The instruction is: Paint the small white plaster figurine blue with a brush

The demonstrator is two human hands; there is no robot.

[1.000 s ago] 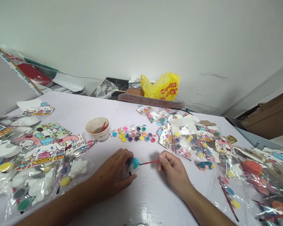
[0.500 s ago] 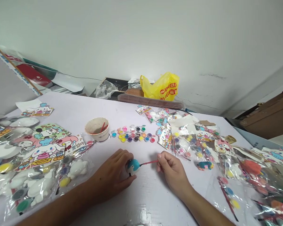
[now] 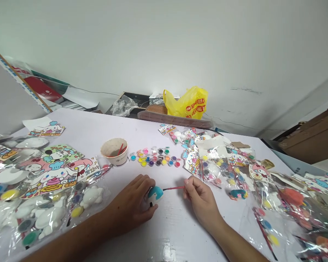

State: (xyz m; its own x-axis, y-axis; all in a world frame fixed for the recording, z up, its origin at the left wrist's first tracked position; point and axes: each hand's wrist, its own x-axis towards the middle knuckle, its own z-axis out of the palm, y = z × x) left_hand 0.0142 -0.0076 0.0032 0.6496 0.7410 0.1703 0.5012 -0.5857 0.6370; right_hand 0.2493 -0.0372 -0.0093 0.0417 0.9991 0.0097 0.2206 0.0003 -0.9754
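My left hand (image 3: 131, 205) is curled round a small plaster figure (image 3: 155, 195), white below and painted blue on top, resting on the white table (image 3: 169, 225). My right hand (image 3: 200, 200) pinches a thin red paintbrush (image 3: 175, 188) whose tip touches the blue part of the figure. Both hands rest near the table's front middle.
A paper cup (image 3: 114, 151) with a red brush and rows of small paint pots (image 3: 155, 157) sit behind the hands. Plastic bags of white figures and cartoon cards lie at left (image 3: 43, 189) and right (image 3: 235, 163). A yellow bag (image 3: 187, 102) stands at the far edge.
The hands, figure and brush keep their hold and place; only the camera view has shifted slightly.
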